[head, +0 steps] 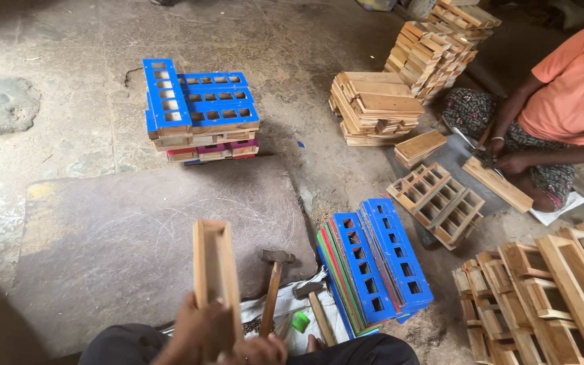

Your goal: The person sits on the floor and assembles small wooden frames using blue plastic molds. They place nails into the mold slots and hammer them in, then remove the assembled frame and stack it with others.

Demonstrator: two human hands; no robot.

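Two hammers (273,287), blue frame stacks (201,111), seated co-worker (555,115) beside plank piles (373,105).

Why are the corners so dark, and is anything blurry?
Head view: light falls on the middle floor, so the blue frames look bright; the edges sink into shadow. The hands holding the wooden frame at the bottom are slightly blurred; straight stacks bend near the edges, wide-lens distortion.

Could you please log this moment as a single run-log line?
hands: both grip upright wooden frame | nearby: two hammers on cloth | right: blue frames | co-worker seated opposite
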